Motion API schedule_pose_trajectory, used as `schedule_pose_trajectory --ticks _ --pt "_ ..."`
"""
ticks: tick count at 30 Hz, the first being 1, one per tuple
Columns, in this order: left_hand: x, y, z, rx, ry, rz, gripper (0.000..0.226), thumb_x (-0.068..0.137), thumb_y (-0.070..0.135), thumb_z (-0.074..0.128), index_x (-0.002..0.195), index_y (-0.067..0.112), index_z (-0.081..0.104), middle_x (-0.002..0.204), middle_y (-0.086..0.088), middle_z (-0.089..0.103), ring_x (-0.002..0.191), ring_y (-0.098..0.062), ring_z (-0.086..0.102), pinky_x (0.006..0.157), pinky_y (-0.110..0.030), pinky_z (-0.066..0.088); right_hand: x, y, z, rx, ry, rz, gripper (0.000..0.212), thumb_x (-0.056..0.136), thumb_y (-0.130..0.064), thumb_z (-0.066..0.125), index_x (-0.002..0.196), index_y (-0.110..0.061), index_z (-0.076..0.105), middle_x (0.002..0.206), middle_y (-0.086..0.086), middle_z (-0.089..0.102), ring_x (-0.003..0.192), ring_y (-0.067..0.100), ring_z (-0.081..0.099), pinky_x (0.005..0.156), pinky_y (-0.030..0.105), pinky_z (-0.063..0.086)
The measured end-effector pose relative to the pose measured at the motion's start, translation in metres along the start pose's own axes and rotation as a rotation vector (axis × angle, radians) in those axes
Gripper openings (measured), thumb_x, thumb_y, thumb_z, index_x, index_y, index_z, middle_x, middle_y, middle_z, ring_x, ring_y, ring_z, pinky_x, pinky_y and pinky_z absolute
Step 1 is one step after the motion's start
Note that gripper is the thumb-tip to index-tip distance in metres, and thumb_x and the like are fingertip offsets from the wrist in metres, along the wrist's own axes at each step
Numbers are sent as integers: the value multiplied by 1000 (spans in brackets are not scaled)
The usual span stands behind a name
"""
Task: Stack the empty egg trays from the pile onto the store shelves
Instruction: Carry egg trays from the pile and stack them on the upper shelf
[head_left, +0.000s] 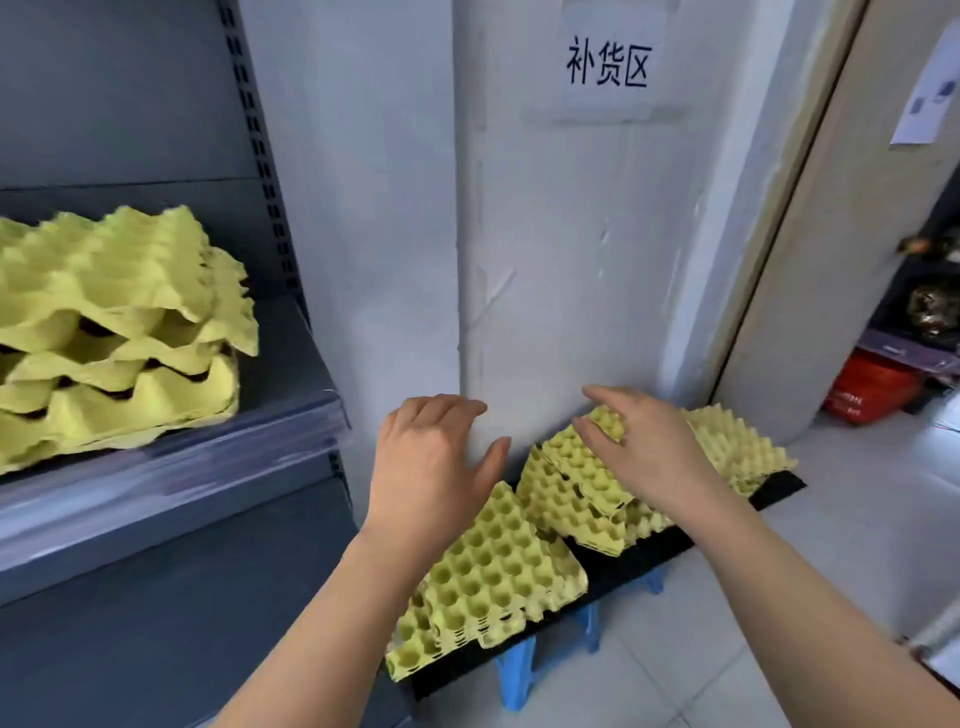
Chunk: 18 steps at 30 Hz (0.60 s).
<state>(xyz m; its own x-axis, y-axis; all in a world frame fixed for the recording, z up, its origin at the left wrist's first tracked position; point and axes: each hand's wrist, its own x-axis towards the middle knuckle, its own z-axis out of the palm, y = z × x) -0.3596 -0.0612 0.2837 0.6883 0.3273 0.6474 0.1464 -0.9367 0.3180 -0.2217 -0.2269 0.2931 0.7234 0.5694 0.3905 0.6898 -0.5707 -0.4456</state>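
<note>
Left hand (431, 467) is hanging in the air with fingers loosely spread and thumb out, gripping nothing, the white wall showing behind it. Right hand (641, 447) is reaching forward palm down, fingers fanned over the top corner of the middle pile (566, 499) of yellow egg trays; whether the fingertips are actually touching the cardboard, I cannot tell. Just below the left hand, a near pile (493, 571) is lying with cups facing up, slightly fanned out at its closest corner. Beyond the right hand, a far pile (737, 447) is sitting against the wall. All three piles are resting on a black board (639, 556), which is sitting on blue stools (514, 680) down under the forearms. Well off to the left of the left hand, the grey shelf (171, 467) is carrying a shelf stack (114, 322) of the same yellow trays, loosely nested and uneven. High above both hands, a paper sign (608, 65) is hanging on the wall. Far right of the right hand, a red basket (867, 395) is sitting on the floor past the door frame.
</note>
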Motion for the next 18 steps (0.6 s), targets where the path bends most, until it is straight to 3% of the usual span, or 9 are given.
schedule_pose_trajectory --ticks 4,8,14,18 --pt "10 38 88 -29 -125 -58 35 77 31 79 105 10 73 102 -6 72 96 -33 64 88 -43 48 1 91 -5 -26 -79 85 45 93 -32 59 133 -11 55 134 7 57 124 21 50 99 23 33" --pt "16 64 169 -30 -257 -133 42 82 37 74 115 13 70 110 -6 71 105 -33 61 92 -43 45 7 173 -7 -54 -161 161 48 94 -34 57 135 -11 52 136 7 55 125 20 49 100 27 35" --pt "24 75 275 -38 -443 -249 49 89 47 61 130 22 59 125 2 64 120 -24 53 101 -37 39 29 268 6 -98 -247 254 44 94 -33 56 133 -14 54 128 7 59 118 21 51 91 28 37" --pt "40 70 342 -48 -548 -325 48 89 46 60 129 19 59 124 1 64 119 -25 53 99 -39 42 54 321 31 -87 -280 324 48 95 -35 54 139 -17 49 136 6 54 125 20 47 98 30 37"
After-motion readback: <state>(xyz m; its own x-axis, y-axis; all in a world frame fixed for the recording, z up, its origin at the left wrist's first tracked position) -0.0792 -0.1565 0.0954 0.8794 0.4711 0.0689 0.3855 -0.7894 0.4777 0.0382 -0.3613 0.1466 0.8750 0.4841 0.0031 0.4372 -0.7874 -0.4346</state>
